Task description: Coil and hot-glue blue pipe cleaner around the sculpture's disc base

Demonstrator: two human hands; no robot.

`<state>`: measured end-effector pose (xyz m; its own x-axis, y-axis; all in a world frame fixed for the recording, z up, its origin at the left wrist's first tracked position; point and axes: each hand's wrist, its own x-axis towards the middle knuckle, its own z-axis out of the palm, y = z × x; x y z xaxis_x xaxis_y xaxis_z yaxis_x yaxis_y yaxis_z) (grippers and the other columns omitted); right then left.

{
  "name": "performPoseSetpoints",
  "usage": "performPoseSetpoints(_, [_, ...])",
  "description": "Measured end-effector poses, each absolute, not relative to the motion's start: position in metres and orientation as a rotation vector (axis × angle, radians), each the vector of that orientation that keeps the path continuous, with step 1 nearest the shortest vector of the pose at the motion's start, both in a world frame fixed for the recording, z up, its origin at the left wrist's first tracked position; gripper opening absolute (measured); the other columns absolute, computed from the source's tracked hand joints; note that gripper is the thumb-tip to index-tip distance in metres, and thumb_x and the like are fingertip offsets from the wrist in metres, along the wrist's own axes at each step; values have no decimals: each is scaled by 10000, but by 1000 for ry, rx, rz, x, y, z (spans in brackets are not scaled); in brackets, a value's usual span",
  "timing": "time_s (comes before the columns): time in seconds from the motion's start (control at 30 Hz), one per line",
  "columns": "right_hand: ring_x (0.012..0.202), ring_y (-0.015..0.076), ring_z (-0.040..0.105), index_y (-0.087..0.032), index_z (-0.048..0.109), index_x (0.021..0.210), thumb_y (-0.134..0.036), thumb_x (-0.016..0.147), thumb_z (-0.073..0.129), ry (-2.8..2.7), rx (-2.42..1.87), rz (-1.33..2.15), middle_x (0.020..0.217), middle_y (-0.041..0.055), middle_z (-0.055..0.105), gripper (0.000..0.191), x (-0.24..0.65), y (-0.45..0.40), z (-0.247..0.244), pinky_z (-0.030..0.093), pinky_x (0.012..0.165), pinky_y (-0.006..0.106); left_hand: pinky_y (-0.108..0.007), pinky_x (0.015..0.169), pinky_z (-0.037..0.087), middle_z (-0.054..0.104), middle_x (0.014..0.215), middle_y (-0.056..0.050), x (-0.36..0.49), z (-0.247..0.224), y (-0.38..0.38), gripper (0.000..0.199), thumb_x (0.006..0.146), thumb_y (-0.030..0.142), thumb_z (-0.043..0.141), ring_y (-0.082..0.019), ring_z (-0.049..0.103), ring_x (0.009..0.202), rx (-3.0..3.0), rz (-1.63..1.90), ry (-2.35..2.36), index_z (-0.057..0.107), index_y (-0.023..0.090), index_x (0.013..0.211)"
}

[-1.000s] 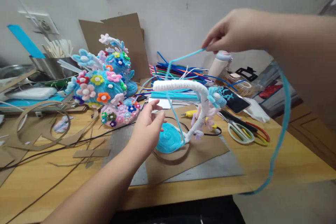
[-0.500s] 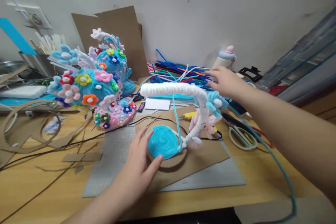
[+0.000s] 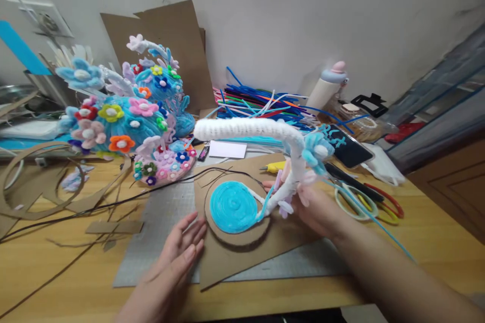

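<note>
A flat blue pipe-cleaner spiral (image 3: 233,207) lies on a round cardboard disc (image 3: 223,238). From its right edge rises a white fuzzy stem (image 3: 242,128), bent over to the left at the top. A blue flower (image 3: 319,150) and pale pink-lilac petals sit on its right side. My left hand (image 3: 178,250) is open at the disc's left edge, fingers apart. Behind the stem, my right hand (image 3: 318,209) has its fingers stretched leftward, partly hidden by stem and petals. A thin blue pipe cleaner (image 3: 373,216) passes near that hand; contact is unclear.
Finished flower-covered pipe-cleaner pieces (image 3: 125,121) stand at the left. Loose pipe cleaners (image 3: 261,103) lie along the wall. Scissors (image 3: 356,202), a phone (image 3: 354,150) and a yellow-handled tool (image 3: 273,167) are at the right. A black cable (image 3: 151,192) crosses the cardboard sheet (image 3: 223,267).
My right hand has come down from the loose pipe cleaners to behind the white stem. My left hand has moved off the spiral to the left. The thin blue strand now hangs lower.
</note>
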<state>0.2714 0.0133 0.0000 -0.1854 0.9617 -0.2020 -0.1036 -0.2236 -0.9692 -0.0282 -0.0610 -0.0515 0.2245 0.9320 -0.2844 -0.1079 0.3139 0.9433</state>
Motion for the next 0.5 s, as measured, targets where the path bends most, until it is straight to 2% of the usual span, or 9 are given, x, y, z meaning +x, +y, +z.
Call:
performPoseSetpoints(0.13, [791, 197, 630, -218, 627, 894, -529, 811, 582, -1070, -1149, 1584, 858, 35, 666, 325, 270, 9, -11, 506, 739, 330, -544, 1110, 333, 416, 1479, -119, -12, -49, -65, 623, 857, 580, 514, -324, 374, 1364, 1016, 975, 1157, 362, 310, 1398])
performPoseSetpoints(0.23, [764, 195, 625, -241, 625, 866, -491, 805, 602, -1013, -1095, 1630, 804, 15, 650, 257, 267, -1, -7, 518, 711, 323, -500, 1129, 314, 364, 1503, -161, -7, -34, -63, 650, 864, 548, 520, -309, 337, 1389, 986, 1006, 1187, 331, 242, 1406])
performPoseSetpoints(0.33, [745, 175, 620, -260, 622, 842, -416, 796, 630, -988, -1064, 1641, 771, -8, 637, 162, 262, -16, 0, 520, 796, 327, -502, 1137, 287, 375, 1496, -168, -8, -11, -51, 649, 867, 507, 540, -314, 328, 1393, 994, 978, 1183, 350, 197, 1405])
performPoseSetpoints(0.4, [804, 187, 635, -263, 629, 871, -393, 772, 650, -946, -1120, 1617, 831, 1, 658, 165, 260, -28, 1, 503, 887, 359, -484, 1133, 297, 401, 1488, -136, -7, 1, -37, 612, 837, 451, 601, -310, 353, 1381, 1045, 903, 1155, 412, 226, 1373])
performPoseSetpoints(0.5, [1030, 245, 624, -246, 630, 998, -435, 765, 629, -875, -1211, 1599, 1073, 58, 670, 300, 261, -48, -4, 457, 992, 426, -504, 1125, 300, 465, 1448, -106, -4, 7, -11, 556, 792, 335, 621, -298, 385, 1365, 1160, 845, 1106, 473, 257, 1321])
